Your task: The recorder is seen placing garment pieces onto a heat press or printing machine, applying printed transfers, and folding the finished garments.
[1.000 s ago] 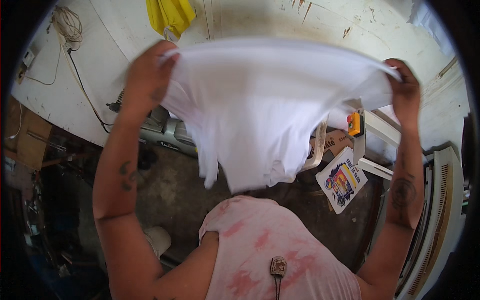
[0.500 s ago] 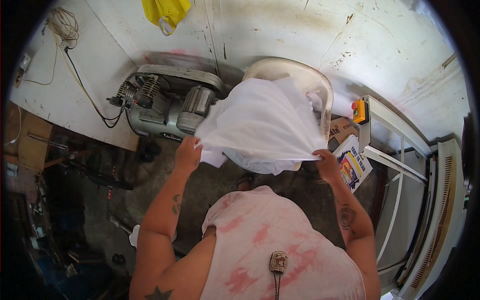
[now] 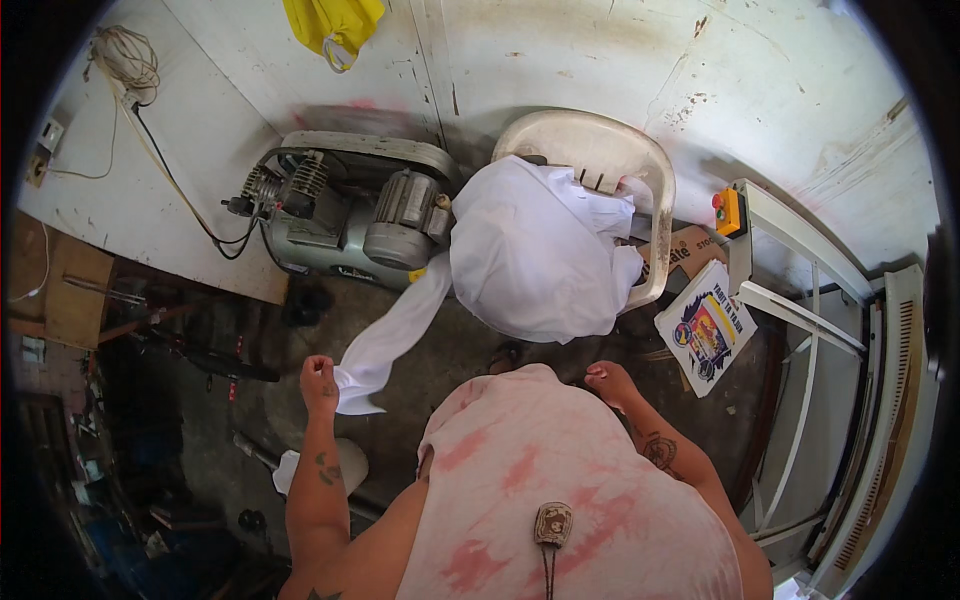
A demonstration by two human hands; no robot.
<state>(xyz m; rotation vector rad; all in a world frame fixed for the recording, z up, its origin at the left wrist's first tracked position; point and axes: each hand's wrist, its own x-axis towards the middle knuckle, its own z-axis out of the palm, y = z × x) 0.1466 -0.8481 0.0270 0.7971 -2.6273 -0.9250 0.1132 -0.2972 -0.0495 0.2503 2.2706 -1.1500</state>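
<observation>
My left hand grips the end of a long white cloth, which trails down and leftward from the pile of white fabric on a cream plastic chair. My right hand is closed beside my body, below the pile, with nothing visible in its curled fingers. The pile covers most of the seat; the chair's back and right arm show around it.
A grey air compressor stands left of the chair. On the right are a metal frame with a yellow-cased red button, a printed sheet and cardboard. A yellow cloth hangs on the wall.
The raised white cloth has come down onto the chair, mostly gathered in a pile. Both hands have lowered toward my body; the right let go, while the left draws a length out leftward.
</observation>
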